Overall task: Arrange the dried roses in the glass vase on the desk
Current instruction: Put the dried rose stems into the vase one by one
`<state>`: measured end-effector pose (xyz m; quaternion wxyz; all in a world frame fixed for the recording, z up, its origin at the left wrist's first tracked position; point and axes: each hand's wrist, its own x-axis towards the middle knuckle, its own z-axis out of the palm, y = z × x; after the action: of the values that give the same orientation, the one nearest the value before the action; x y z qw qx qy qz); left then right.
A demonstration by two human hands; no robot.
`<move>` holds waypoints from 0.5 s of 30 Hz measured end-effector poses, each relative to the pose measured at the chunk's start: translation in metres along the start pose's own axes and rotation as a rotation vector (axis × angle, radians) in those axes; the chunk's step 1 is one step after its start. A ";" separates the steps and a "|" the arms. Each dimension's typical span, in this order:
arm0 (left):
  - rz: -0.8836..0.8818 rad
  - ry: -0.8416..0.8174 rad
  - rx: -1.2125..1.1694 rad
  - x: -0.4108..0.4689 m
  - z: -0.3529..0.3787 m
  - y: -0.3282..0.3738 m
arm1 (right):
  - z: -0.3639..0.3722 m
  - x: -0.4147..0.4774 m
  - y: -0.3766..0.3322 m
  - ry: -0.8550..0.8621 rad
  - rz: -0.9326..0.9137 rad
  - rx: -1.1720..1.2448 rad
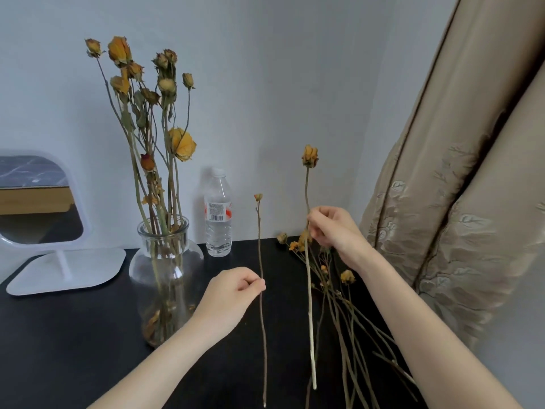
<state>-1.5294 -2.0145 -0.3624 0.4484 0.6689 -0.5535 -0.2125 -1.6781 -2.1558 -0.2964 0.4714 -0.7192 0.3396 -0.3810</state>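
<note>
A clear glass vase [166, 278] stands on the black desk [73, 335], left of centre, with several dried yellow roses [165, 119] upright in it. My left hand [233, 293] pinches a thin stem with a small bud [260, 246], held upright to the right of the vase. My right hand [333, 228] pinches a longer dried rose [308, 278] with a yellow head, also upright above the desk. Several more dried roses [342, 305] lie in a loose pile on the desk under my right arm.
A plastic water bottle [218, 214] stands behind the vase against the grey wall. A white table mirror [38, 208] on a flat base sits at the far left. A beige embroidered curtain [460, 202] hangs along the desk's right edge.
</note>
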 end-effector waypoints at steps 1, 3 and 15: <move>0.032 0.014 0.010 -0.006 -0.009 0.003 | 0.003 -0.002 -0.010 0.006 -0.027 0.028; 0.084 0.061 0.021 -0.016 -0.026 0.011 | 0.010 -0.006 -0.031 0.028 -0.077 0.072; 0.328 0.460 -0.061 -0.021 -0.159 0.074 | 0.066 -0.003 -0.127 0.282 -0.351 0.233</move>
<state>-1.4518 -1.9359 -0.2245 0.6104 0.5872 -0.5316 0.0039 -1.6061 -2.0840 -0.1960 0.4258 -0.6477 0.2258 -0.5901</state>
